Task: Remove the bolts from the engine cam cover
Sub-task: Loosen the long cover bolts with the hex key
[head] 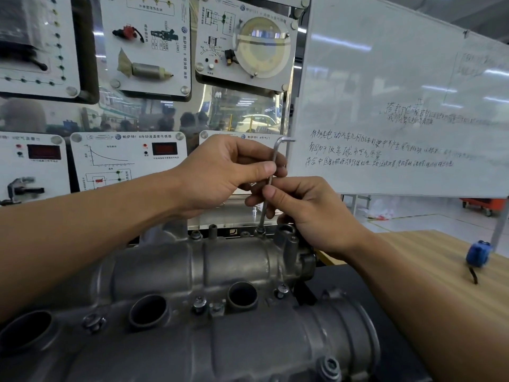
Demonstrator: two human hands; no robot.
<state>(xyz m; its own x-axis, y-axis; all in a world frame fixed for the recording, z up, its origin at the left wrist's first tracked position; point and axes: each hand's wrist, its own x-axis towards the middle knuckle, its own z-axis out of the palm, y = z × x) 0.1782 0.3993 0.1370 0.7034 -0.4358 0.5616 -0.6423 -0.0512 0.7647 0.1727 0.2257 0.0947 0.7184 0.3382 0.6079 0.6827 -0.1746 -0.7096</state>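
A grey cast-metal cam cover (192, 271) fills the lower half of the view. An L-shaped hex key (271, 177) stands nearly upright, its tip seated in a bolt (260, 231) on the cover's far edge. My left hand (225, 172) pinches the key's upper shaft. Just below it, my right hand (311, 216) grips the shaft with thumb and fingers. Other bolts sit in the cover at the far left (196, 235), centre (199, 302), centre right (281, 290), near left (94, 321) and near right (329, 368).
The cover lies on a dark mat (366, 285) over a wooden table (429, 260). A blue device with a black cord (478, 253) rests on the table at right. Training display panels (129, 158) stand behind the engine, and a whiteboard (399, 106) stands at back right.
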